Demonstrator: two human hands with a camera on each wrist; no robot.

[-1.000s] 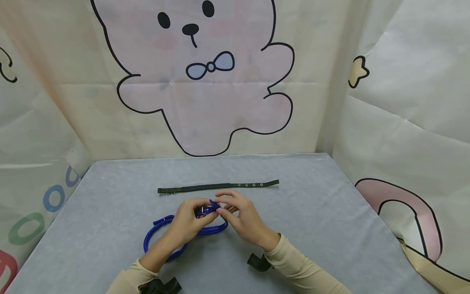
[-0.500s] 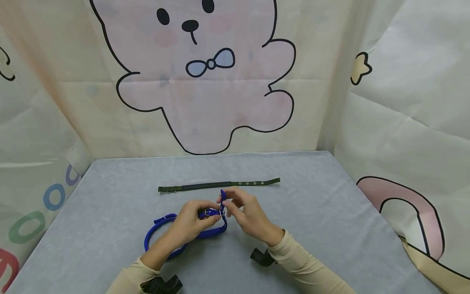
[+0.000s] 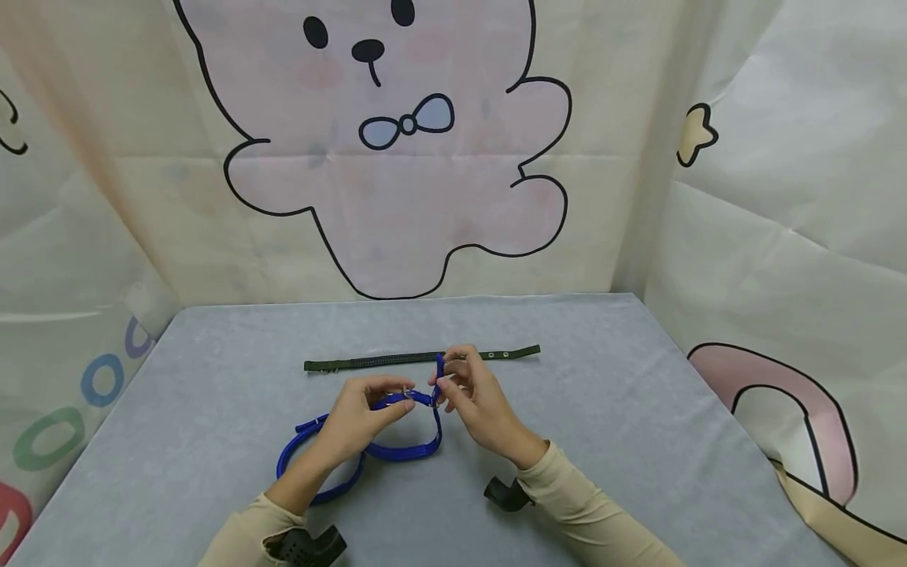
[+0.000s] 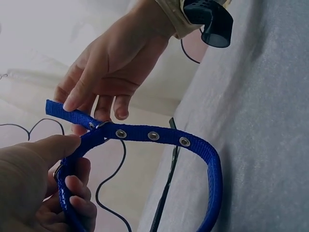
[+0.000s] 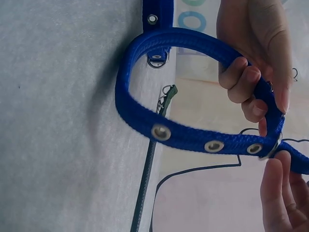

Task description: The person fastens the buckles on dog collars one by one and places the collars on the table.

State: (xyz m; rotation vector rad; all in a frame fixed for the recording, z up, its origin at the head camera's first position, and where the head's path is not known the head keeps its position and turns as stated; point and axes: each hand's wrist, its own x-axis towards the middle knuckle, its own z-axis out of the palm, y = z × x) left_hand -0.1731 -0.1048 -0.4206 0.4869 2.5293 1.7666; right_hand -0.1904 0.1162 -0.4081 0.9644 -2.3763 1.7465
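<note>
A blue strap [image 3: 404, 453] with metal eyelets, curved into a loop, is held off the table between both hands. My left hand [image 3: 361, 417] pinches its buckle end between thumb and fingers. The strap's free end passes through a metal ring [image 5: 273, 146], and my right hand [image 3: 489, 409] pinches that end, which points upward in the head view. In the left wrist view three eyelets show on the blue strap [image 4: 166, 136], to the right of the ring. Part of the buckle is hidden by the left fingers.
A dark green strap [image 3: 397, 360] with eyelets lies across the table [image 3: 234, 354] behind the hands. Another blue loop [image 3: 283, 461] rests at the left, by the left wrist. Printed cloth walls [image 3: 609, 47] stand at the back and sides.
The strap's free end has moved up and right with the right hand, away from the buckle. The left hand has shifted slightly left, and the blue loop looks wider.
</note>
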